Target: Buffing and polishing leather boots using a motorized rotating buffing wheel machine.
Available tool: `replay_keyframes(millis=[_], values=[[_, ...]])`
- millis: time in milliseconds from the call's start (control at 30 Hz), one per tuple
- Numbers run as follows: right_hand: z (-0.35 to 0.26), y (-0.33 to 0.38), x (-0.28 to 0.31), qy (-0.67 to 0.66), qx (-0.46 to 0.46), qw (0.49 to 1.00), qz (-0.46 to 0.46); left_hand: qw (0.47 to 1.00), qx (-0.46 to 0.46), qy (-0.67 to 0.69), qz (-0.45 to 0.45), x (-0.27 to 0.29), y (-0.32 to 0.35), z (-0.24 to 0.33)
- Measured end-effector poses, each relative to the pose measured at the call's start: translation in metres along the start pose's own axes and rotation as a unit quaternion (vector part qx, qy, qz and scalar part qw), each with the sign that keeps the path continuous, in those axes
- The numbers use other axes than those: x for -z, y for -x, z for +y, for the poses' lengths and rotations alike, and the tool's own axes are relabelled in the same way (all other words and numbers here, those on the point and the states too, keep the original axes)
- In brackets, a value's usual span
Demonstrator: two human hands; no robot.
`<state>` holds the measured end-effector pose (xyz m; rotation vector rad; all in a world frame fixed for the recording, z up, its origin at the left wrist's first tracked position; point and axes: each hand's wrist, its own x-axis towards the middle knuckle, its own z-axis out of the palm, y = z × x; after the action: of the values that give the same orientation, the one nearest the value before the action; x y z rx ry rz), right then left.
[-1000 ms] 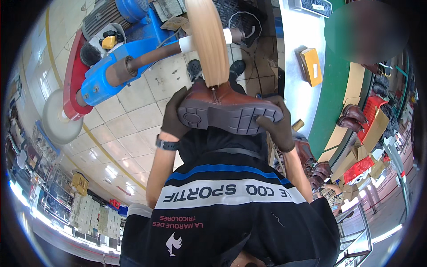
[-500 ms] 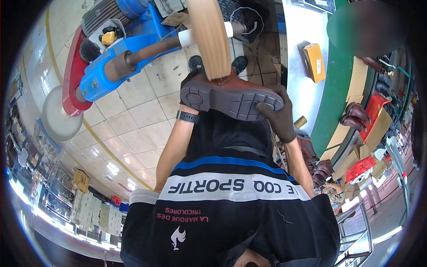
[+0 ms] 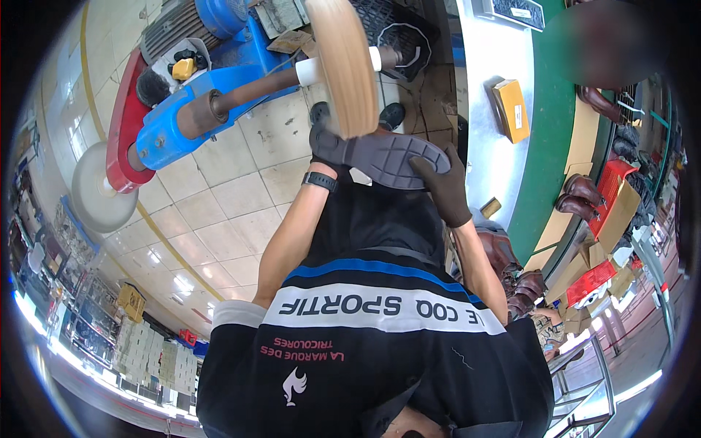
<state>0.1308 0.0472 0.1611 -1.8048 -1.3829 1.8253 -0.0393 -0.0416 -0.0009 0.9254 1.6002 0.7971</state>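
A brown shoe with a dark treaded sole (image 3: 391, 162) is held between my hands, its sole turned up toward me and its upper mostly hidden. My right hand (image 3: 447, 188), in a dark glove, grips the toe end with the thumb on the sole. Behind the heel end, my left hand (image 3: 327, 162) holds the shoe; its fingers are largely hidden. Directly over the shoe's middle is a tan buffing wheel (image 3: 345, 73), blurred as if spinning. Its lower rim overlaps the shoe in view; the contact itself is hidden.
A blue machine (image 3: 171, 135) carries the wheel's shaft, with a red guard (image 3: 125, 120) and a pale disc (image 3: 98, 191) at left. Right of me are a metal table (image 3: 491, 171), a yellow box (image 3: 511, 109), a green belt (image 3: 544, 146) and brown shoes (image 3: 580, 196).
The shoe has shifted slightly left and turned, so its brown upper shows less and the heel sits higher under the wheel. Both hands moved with it.
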Motion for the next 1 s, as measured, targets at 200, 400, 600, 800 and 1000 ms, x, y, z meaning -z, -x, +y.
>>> replay_keyframes(millis=[200,400,600,800,1000], values=[[-0.004,0.017,-0.035,-0.293,-0.127,0.946,-0.053,0.984,0.108,0.019,-0.14,-0.043,-0.004,-0.041],[0.059,-0.015,-0.021,-0.279,-0.328,0.902,-0.027,0.922,0.127,-0.273,-0.244,-0.057,0.053,-0.131],[0.066,0.012,0.027,-0.124,-0.373,0.893,-0.221,0.964,0.036,-0.199,-0.17,-0.053,0.043,-0.104],[0.104,0.049,0.029,-0.025,-0.186,0.975,-0.117,0.976,-0.156,-0.098,-0.117,-0.047,0.022,-0.02],[0.067,0.07,0.017,-0.464,-0.23,0.834,-0.189,0.907,0.157,0.37,-0.123,-0.038,0.026,0.006]])
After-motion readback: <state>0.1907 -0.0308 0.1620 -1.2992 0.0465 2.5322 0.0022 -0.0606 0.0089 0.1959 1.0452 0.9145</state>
